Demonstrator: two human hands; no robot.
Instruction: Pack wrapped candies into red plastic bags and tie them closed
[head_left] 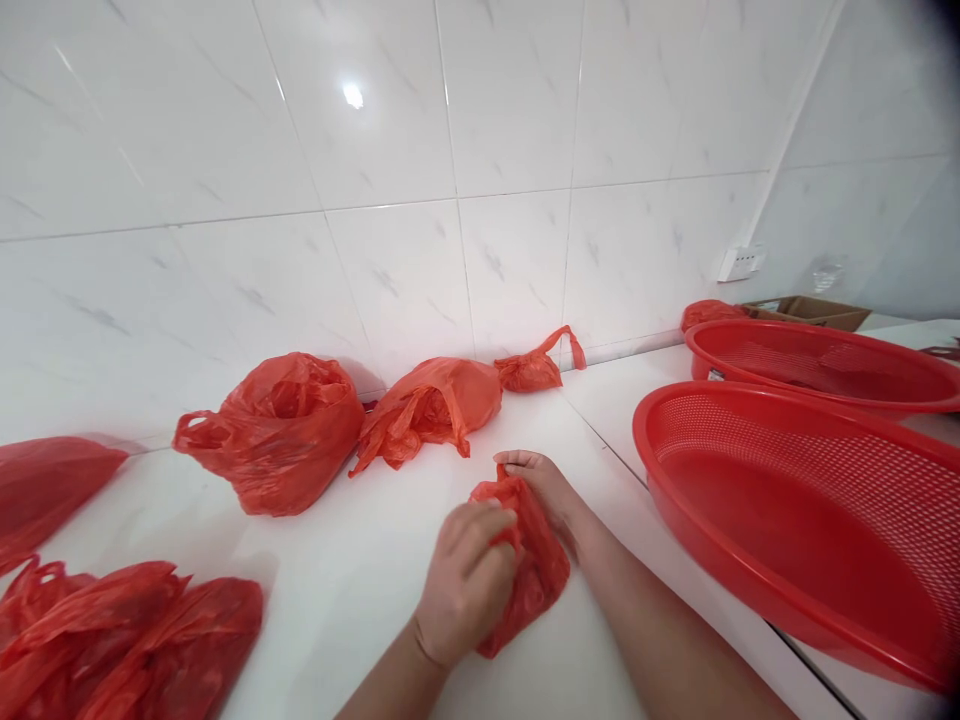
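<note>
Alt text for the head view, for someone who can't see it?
A person's left hand and right hand hold a red plastic bag at a white table. More red plastic bags lie to the left and along the tiled wall; two red perforated baskets stand at the right.

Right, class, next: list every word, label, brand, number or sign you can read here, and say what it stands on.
No text can be read.
Small label on the rear red plastic basket: too small to read.
Held red plastic bag: no print visible.
</note>
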